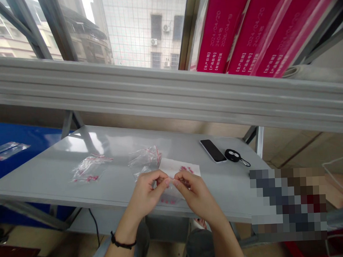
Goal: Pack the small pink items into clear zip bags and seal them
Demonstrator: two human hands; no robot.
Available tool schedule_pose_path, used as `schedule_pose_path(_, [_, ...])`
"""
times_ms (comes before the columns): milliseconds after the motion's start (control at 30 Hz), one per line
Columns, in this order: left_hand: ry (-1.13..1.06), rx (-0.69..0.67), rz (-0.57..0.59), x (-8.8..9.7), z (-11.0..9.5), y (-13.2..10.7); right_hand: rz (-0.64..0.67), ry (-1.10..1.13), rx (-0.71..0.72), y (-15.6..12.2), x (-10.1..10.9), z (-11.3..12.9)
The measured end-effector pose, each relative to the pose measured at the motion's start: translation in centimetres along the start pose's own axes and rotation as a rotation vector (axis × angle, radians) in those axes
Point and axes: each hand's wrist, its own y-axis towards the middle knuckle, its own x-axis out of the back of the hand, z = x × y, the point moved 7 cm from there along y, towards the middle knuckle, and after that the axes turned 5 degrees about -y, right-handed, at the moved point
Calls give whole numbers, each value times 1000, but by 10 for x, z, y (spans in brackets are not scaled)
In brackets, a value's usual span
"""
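My left hand (pixel 147 192) and my right hand (pixel 195 195) meet above the grey table top (pixel 219 179), their fingertips pinching the edge of a small clear plastic bag (pixel 171 193). Small pink pieces show low in that bag, and the thin film is hard to make out. Just behind my right hand lies a white paper sheet (pixel 176 167) with pink pieces (pixel 186 170) on it. Left of the sheet is a crumpled clear bag with red marks (pixel 145 158). Farther left lies another clear bag (pixel 89 168) holding small red-pink pieces.
A black smartphone (pixel 213 150) and a black round case on a cord (pixel 233 155) lie at the table's far right. A white metal shelf edge (pixel 158 87) crosses overhead, carrying magenta boxes (pixel 221 31). A blue surface (pixel 19 150) lies left. A pixelated patch covers the lower right.
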Motion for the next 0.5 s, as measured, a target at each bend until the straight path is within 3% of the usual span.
schedule_pose_path(300, [-51, 34, -2, -1, 5, 2, -23, -72, 8, 0, 12, -7])
schedule_pose_path(500, [-87, 45, -16, -1, 4, 0, 82, 39, -21, -4, 8, -10])
